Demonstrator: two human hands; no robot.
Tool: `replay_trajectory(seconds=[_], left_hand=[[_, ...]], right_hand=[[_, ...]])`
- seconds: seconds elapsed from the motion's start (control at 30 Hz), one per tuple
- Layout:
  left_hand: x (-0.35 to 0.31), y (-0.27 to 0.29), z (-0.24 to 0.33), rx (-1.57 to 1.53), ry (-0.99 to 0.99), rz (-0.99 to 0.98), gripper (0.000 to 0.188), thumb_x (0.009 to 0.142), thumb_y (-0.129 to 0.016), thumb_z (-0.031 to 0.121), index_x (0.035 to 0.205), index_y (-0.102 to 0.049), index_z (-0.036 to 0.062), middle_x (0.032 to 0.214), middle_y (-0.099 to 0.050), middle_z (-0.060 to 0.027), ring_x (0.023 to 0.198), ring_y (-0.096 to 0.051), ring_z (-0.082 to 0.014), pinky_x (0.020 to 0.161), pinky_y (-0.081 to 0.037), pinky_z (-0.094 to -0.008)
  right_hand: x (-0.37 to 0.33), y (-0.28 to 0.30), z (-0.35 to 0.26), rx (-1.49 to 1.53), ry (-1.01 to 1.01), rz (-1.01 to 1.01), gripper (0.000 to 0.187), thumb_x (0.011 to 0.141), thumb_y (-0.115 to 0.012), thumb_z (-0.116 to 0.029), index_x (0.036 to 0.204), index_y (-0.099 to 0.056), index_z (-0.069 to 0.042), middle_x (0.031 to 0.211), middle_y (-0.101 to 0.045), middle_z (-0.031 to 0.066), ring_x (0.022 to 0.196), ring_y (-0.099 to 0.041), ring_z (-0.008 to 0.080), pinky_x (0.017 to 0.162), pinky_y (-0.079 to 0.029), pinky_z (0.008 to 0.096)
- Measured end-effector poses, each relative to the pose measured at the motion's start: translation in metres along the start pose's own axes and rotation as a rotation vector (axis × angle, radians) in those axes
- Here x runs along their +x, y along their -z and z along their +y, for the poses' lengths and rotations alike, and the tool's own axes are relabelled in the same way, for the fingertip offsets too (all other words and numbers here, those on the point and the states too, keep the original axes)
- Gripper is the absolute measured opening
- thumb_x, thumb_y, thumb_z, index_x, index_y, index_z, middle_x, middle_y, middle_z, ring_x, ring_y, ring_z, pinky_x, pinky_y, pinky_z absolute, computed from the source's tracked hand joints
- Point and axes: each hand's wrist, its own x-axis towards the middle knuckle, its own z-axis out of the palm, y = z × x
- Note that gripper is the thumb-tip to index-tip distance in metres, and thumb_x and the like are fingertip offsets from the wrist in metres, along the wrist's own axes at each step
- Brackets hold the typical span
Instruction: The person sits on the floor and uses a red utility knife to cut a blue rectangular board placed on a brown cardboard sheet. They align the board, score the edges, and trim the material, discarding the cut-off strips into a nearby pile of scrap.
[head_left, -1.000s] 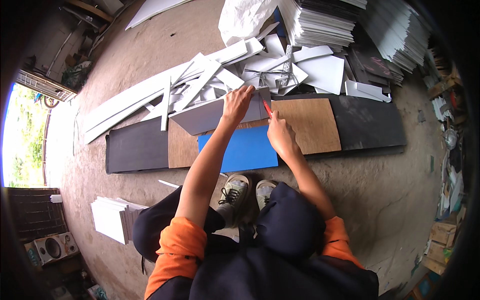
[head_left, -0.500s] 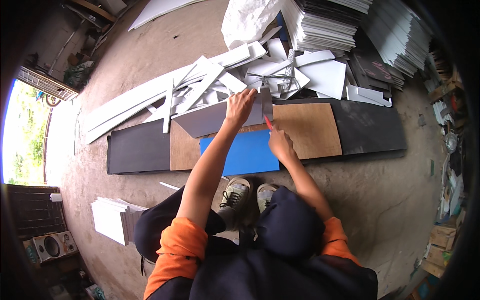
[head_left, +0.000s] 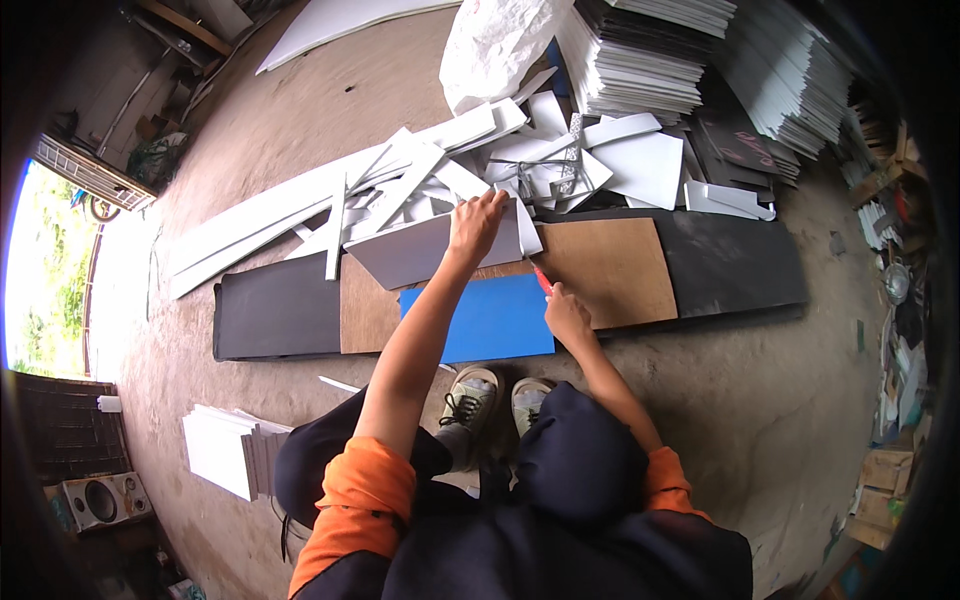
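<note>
Compared with a second ago, the red cutter [head_left: 543, 280] sits lower, just off the near end of the grey panel's right strip [head_left: 528, 232], which now shows a white face. The right hand [head_left: 568, 315] grips the cutter; the left hand [head_left: 477, 228] grasps the far edge of the grey panel [head_left: 410, 250], tilted above the brown board [head_left: 610, 270]. Beyond the white offcuts [head_left: 405, 175] stands a white bag [head_left: 500, 50], contents indiscernible.

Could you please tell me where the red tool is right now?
In the head view, the red tool is in the right hand, just right of centre, near the upper right corner of the blue sheet.
</note>
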Motion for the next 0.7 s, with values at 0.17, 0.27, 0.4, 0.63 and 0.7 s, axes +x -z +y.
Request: replay_trajectory(seconds=[0.17,0.27,0.4,0.63,0.7], left_hand=[[-0.008,0.008,0.000,-0.012,-0.019,-0.067,0.023,0.078,-0.055,0.017,0.100,-0.049,0.0095,0.085,-0.054,-0.0068,0.084,-0.056,-0.0224,0.075,-0.042,-0.0392],[-0.017,0.018,0.005,0.101,0.015,-0.018,0.047,0.073,-0.062,0.016,0.115,-0.042,0.0100,0.104,-0.047,-0.0079,0.104,-0.043,-0.0233,0.091,-0.030,-0.0443],[-0.036,0.023,-0.005,0.114,0.082,0.016,0.050,0.074,-0.060,0.018,0.119,-0.041,0.0074,0.103,-0.047,-0.0105,0.103,-0.044,-0.0247,0.091,-0.033,-0.0398],[-0.053,0.062,-0.110,0.167,-0.191,-0.429,0.033,0.083,-0.041,0.004,0.116,-0.041,0.0011,0.110,-0.049,-0.0142,0.103,-0.050,-0.0264,0.087,-0.042,-0.0365],[-0.050,0.074,-0.119,0.026,-0.088,-0.439,0.029,0.083,-0.041,0.002,0.112,-0.042,0.0001,0.106,-0.053,-0.0176,0.101,-0.053,-0.0298,0.083,-0.045,-0.0369]], right_hand=[[0.011,0.034,0.028,0.123,-0.191,0.077,0.032,0.088,-0.039,-0.024,0.110,-0.045,-0.002,0.092,-0.059,0.0247,0.088,-0.058,0.0378,0.073,-0.046,0.0451],[0.019,0.045,0.051,0.248,-0.205,0.159,0.028,0.088,-0.041,-0.025,0.100,-0.049,-0.001,0.089,-0.059,0.0236,0.084,-0.059,0.0355,0.070,-0.046,0.0446],[0.033,0.041,0.066,0.789,-0.145,0.045,0.019,0.086,-0.046,-0.020,0.091,-0.051,-0.002,0.081,-0.060,0.0148,0.071,-0.060,0.0246,0.062,-0.047,0.0367],[0.036,0.030,0.039,1.071,0.028,-0.055,0.016,0.083,-0.048,-0.010,0.096,-0.045,-0.002,0.080,-0.056,0.0079,0.067,-0.057,0.0149,0.059,-0.046,0.0276],[0.042,0.030,0.028,1.068,-0.014,-0.104,0.020,0.080,-0.049,-0.010,0.098,-0.043,-0.002,0.077,-0.055,0.0069,0.065,-0.057,0.0153,0.058,-0.046,0.0285]])
